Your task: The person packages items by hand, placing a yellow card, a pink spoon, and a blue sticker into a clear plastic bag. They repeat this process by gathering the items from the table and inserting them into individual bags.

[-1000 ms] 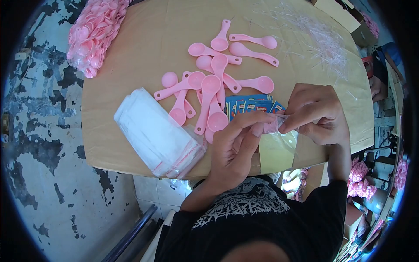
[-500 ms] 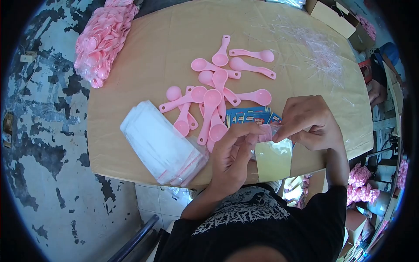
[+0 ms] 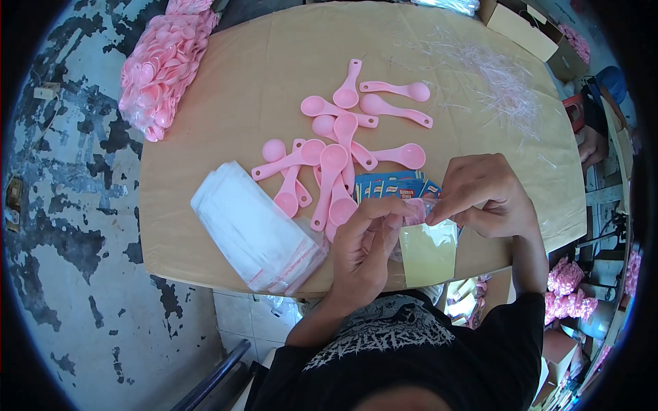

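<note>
Pink scoops [image 3: 334, 161]: loosely heaped mid-table, some crossing, others lying just beyond.
Clear packet [image 3: 413, 212]: raised between both hands at the near side, a yellow panel [image 3: 428, 255] showing below the fingers.
Left hand [image 3: 363, 253]: thumb and forefinger pinched on the packet's upper part.
Right hand [image 3: 490, 198]: fingers curled, forefinger at the packet's top edge; whether the thumb grips film is hard to tell.
Step in hand: fingertip work along that edge, judging by the hands.
Next move: calls for a steady left pinch and light right-hand pressure, lest thin film crease or slip.
Blue cards [image 3: 397, 188]: overlapping, just beyond the packet.
Clear sleeves [image 3: 253, 226]: stacked left of the hands.
Clear strips [image 3: 510, 96]: scattered far right on brown paper [image 3: 233, 82].
</note>
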